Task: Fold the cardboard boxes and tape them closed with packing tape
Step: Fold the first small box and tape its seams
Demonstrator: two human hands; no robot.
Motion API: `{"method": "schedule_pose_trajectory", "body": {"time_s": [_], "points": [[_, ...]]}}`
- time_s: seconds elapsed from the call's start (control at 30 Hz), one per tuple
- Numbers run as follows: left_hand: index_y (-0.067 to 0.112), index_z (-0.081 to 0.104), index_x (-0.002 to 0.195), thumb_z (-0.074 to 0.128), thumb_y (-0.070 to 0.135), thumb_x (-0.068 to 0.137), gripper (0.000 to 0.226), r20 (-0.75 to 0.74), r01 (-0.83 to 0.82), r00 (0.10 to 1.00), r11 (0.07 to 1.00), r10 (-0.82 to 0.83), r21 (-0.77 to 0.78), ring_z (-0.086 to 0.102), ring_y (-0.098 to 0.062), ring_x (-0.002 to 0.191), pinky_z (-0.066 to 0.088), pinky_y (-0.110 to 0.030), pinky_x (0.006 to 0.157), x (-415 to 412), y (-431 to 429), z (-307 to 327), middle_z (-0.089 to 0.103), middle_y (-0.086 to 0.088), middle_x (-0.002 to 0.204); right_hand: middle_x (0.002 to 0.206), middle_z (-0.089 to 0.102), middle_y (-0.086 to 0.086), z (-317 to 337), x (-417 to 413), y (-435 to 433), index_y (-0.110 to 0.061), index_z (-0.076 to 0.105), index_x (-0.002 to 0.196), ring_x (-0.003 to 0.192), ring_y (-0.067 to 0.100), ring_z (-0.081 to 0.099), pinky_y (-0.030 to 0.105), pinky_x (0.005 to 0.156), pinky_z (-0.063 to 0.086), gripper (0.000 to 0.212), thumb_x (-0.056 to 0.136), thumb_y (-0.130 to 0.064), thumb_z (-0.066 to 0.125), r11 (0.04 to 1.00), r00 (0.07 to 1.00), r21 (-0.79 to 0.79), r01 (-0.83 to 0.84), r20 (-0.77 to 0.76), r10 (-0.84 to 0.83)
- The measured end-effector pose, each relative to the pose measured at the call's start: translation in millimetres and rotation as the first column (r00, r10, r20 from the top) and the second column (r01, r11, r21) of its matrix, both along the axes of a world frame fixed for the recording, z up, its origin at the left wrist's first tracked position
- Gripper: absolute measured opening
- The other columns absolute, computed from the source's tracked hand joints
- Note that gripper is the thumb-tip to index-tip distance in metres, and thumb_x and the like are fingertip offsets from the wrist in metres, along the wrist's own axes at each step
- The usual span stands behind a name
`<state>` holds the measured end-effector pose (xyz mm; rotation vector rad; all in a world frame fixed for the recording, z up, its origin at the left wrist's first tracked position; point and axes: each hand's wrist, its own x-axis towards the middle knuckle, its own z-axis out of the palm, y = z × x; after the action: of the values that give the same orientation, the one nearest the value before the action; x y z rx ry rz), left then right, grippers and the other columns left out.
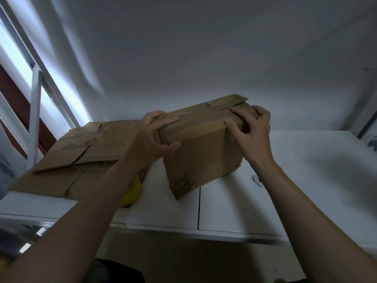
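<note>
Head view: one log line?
left hand: grips box | right hand: grips box | box: tilted on table | flat cardboard: beside it

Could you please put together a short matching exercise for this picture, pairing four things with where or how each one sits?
Things:
1. folded box
2. flattened cardboard
3. yellow roll
4. right hand

Places or states:
A. lies flat on the left part of the white table
B. peeks out from behind the left arm
C. tilted, held at both ends
D. grips the box's right end

Pairs: 1-C; 2-A; 3-B; 4-D
</note>
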<state>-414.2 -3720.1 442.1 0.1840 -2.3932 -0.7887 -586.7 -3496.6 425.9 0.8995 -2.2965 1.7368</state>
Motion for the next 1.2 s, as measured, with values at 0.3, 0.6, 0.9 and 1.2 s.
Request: {"method": "schedule_pose_trajectory", "body": {"time_s": [0.3,0.6,0.9,1.2], "points": [[0.042,0.055,0.135,0.072,0.064,0.07,0.071,0.066,0.02,0.998,0.995,-0.013,-0.095,0.031,-0.014,0.136,0.041,-0.036,0.111,-13,-40,-5,0.029,0.001,0.151,0.141,0.029,-0.002,-7,-10,-30,-0.053,0.058,0.124,0.134,0.026,0.036,0.033,0.104,0.043,0.043,0.084,-0.055,0.073,0.999,0.995,-0.038,-0.017,0.096,0.02],[0.044,0.049,0.14,0.078,0.067,0.064,0.085,0.168,0.041,0.985,0.999,-0.039,-0.01,0.023,-0.011,0.14,0.032,-0.028,0.11,-16,-46,-24,0.021,-0.001,0.159,0.136,0.026,-0.003,-14,-14,-41,-0.049,0.061,0.125,0.127,0.022,0.027,0.03,0.096,0.039,0.037,0.089,-0.049,0.07,0.998,0.992,0.046,0.052,0.109,-0.056],[0.038,0.052,0.145,0.084,0.05,0.067,0.085,0.273,0.028,0.962,1.0,-0.028,0.007,0.029,-0.011,0.132,0.036,-0.031,0.106,6,-28,-5,0.027,0.002,0.155,0.116,0.044,-0.003,-2,6,-9,-0.052,0.067,0.119,0.115,0.021,0.049,0.034,0.098,0.049,0.029,0.091,-0.059,0.062,0.972,0.984,0.154,0.177,-0.049,-0.172],[0.056,0.042,0.14,0.083,0.052,0.074,0.078,0.522,0.072,0.852,0.996,-0.034,-0.053,0.027,-0.024,0.143,0.028,-0.035,0.108,5,-24,9,0.023,0.002,0.162,0.128,0.047,-0.002,-12,18,15,-0.048,0.068,0.122,0.108,0.018,0.058,0.026,0.087,0.041,0.031,0.095,-0.058,0.056,0.914,0.981,0.357,0.191,-0.09,-0.17]]}}
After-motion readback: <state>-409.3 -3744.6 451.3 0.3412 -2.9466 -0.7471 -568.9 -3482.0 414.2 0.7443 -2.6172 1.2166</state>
